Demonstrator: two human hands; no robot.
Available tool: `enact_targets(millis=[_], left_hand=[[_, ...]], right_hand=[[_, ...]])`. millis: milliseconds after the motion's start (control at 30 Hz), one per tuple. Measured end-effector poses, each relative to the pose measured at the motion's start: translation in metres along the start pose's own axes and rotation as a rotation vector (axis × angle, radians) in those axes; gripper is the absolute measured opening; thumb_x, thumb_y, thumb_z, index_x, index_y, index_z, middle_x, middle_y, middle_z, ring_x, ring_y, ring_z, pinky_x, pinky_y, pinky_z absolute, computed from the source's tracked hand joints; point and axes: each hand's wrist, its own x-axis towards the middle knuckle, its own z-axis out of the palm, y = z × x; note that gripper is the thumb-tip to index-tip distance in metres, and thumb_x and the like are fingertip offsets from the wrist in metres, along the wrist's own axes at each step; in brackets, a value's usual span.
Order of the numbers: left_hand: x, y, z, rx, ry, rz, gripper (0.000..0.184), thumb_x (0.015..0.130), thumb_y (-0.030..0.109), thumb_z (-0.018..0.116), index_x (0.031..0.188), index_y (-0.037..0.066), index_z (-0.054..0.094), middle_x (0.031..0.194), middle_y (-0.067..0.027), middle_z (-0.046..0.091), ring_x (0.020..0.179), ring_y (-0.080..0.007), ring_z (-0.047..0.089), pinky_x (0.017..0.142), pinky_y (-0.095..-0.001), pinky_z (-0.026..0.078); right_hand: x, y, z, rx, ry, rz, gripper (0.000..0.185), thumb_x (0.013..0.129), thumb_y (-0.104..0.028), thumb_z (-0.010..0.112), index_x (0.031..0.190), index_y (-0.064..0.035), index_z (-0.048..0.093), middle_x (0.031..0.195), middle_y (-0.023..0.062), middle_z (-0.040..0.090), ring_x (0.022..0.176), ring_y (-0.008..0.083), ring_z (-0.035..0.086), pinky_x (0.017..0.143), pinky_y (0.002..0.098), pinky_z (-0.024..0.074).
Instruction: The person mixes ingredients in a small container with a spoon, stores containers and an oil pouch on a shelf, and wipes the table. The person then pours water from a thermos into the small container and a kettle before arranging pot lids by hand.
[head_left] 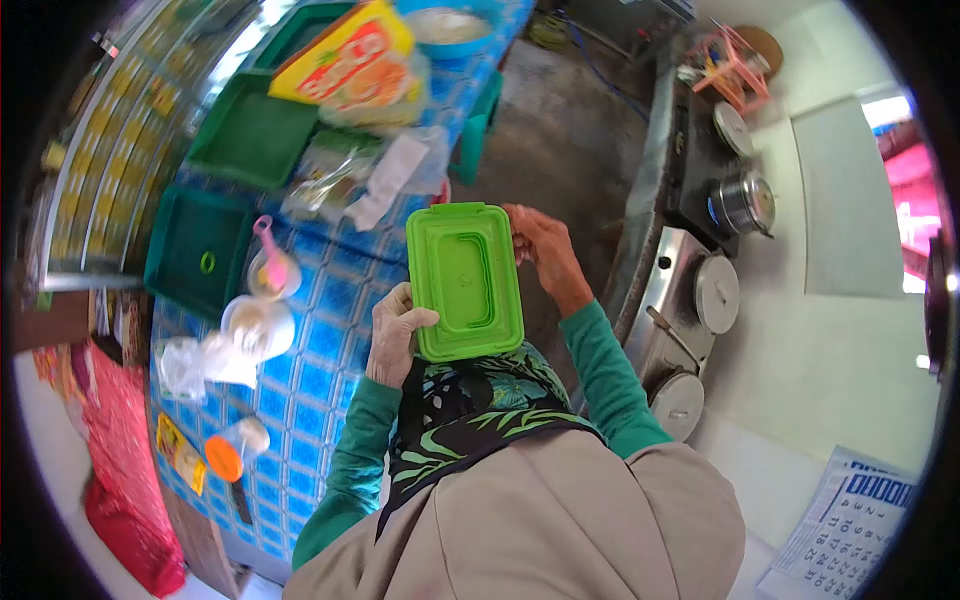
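A bright green rectangular food container (466, 285) with its lid on is held up in front of my body. My left hand (397, 333), in a pale thin glove, grips its left side with the thumb over the lid's edge. At the container's upper right edge is my bare right hand (545, 247), its fingers curled against the side. Some of the right fingertips are hidden, and so is the underside of the container.
On the left, a table with a blue checked cloth (315, 390) bears green trays (250, 138), a yellow package (355, 65), a white tub (258, 328) and an orange-lidded jar (225, 457). Stoves with lidded pots (745, 203) line the right wall. A glass display case (120, 150) stands far left.
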Motion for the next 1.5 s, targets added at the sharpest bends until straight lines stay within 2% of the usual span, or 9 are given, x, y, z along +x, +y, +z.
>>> enact_targets(millis=[300, 400, 633, 800, 867, 1000, 1133, 1333, 1500], left_hand=[[0.125, -0.035, 0.146, 0.051, -0.223, -0.051, 0.037, 0.064, -0.001, 0.06, 0.101, -0.005, 0.06, 0.097, -0.0087, 0.065, 0.086, -0.0162, 0.062, 0.083, -0.0275, 0.049], [0.155, -0.041, 0.185, 0.036, -0.272, -0.084, 0.038, 0.064, -0.003, 0.059, 0.102, -0.004, 0.059, 0.097, -0.0082, 0.065, 0.087, -0.0168, 0.063, 0.083, -0.0277, 0.049], [0.243, -0.041, 0.232, 0.034, -0.273, -0.212, 0.035, 0.064, -0.007, 0.059, 0.099, -0.002, 0.059, 0.096, -0.0082, 0.065, 0.085, -0.0178, 0.064, 0.083, -0.0293, 0.051], [0.344, -0.023, 0.275, 0.034, -0.254, -0.2, 0.031, 0.064, -0.007, 0.061, 0.095, 0.0, 0.059, 0.091, -0.0067, 0.066, 0.08, -0.0156, 0.063, 0.079, -0.0277, 0.052], [0.397, -0.014, 0.295, 0.035, -0.271, -0.191, 0.03, 0.064, -0.007, 0.061, 0.093, 0.0, 0.059, 0.089, -0.0063, 0.066, 0.078, -0.0147, 0.063, 0.077, -0.0271, 0.052], [0.5, 0.011, 0.34, 0.022, -0.262, -0.159, 0.025, 0.065, -0.006, 0.063, 0.089, 0.001, 0.059, 0.085, -0.0049, 0.065, 0.073, -0.0125, 0.061, 0.07, -0.0249, 0.051], [0.587, 0.039, 0.398, 0.14, -0.271, -0.137, 0.025, 0.064, -0.005, 0.065, 0.087, 0.002, 0.059, 0.083, -0.0039, 0.064, 0.071, -0.0113, 0.059, 0.068, -0.0237, 0.048], [0.679, 0.047, 0.486, 0.168, -0.355, -0.144, 0.031, 0.062, -0.003, 0.065, 0.092, 0.0, 0.061, 0.085, -0.0045, 0.065, 0.075, -0.0129, 0.06, 0.07, -0.0252, 0.048], [0.736, 0.078, 0.577, 0.359, -0.51, -0.178, 0.037, 0.062, -0.001, 0.065, 0.098, -0.003, 0.062, 0.09, -0.0059, 0.064, 0.081, -0.0151, 0.061, 0.077, -0.0264, 0.049]], right_hand=[[0.083, -0.067, -0.164, -0.228, 0.118, -0.173, 0.017, 0.083, -0.014, 0.072, 0.092, 0.0007, 0.072, 0.07, 0.0024, 0.065, 0.054, 0.0067, 0.052, 0.045, 0.0223, 0.0396], [0.105, -0.074, -0.211, -0.174, 0.158, -0.028, 0.02, 0.082, -0.013, 0.072, 0.097, -0.0006, 0.07, 0.079, 0.0025, 0.067, 0.067, 0.0102, 0.063, 0.059, 0.0253, 0.0535], [0.159, -0.093, -0.269, 0.056, 0.195, 0.027, 0.021, 0.082, -0.017, 0.074, 0.096, -0.0011, 0.07, 0.073, 0.0025, 0.064, 0.055, 0.0078, 0.055, 0.048, 0.0226, 0.0461], [0.24, -0.103, -0.308, -0.018, 0.216, -0.016, 0.037, 0.088, -0.029, 0.069, 0.112, -0.0014, 0.065, 0.078, 0.0005, 0.062, 0.061, 0.007, 0.052, 0.051, 0.0234, 0.041], [0.269, -0.11, -0.32, -0.128, 0.251, -0.029, 0.05, 0.092, -0.036, 0.061, 0.128, -0.0019, 0.055, 0.092, 0.0009, 0.064, 0.07, 0.007, 0.055, 0.056, 0.0216, 0.042], [0.295, -0.154, -0.337, 0.042, 0.191, 0.282, 0.056, 0.09, -0.039, 0.063, 0.131, -0.0037, 0.051, 0.107, 0.0032, 0.062, 0.09, 0.0115, 0.06, 0.065, 0.0284, 0.0522], [0.34, -0.181, -0.366, 0.044, 0.212, 0.166, 0.051, 0.089, -0.035, 0.065, 0.128, -0.004, 0.052, 0.107, 0.0056, 0.063, 0.085, 0.0157, 0.064, 0.062, 0.0307, 0.0533], [0.406, -0.236, -0.404, 0.619, 0.357, 0.17, 0.043, 0.089, -0.026, 0.065, 0.124, -0.0047, 0.053, 0.1, 0.0138, 0.067, 0.072, 0.0268, 0.07, 0.046, 0.0312, 0.0534], [0.451, -0.283, -0.491, 0.414, 0.341, 0.178, 0.045, 0.084, -0.02, 0.07, 0.123, -0.0044, 0.054, 0.098, 0.0148, 0.068, 0.067, 0.0252, 0.069, 0.043, 0.027, 0.0507]])
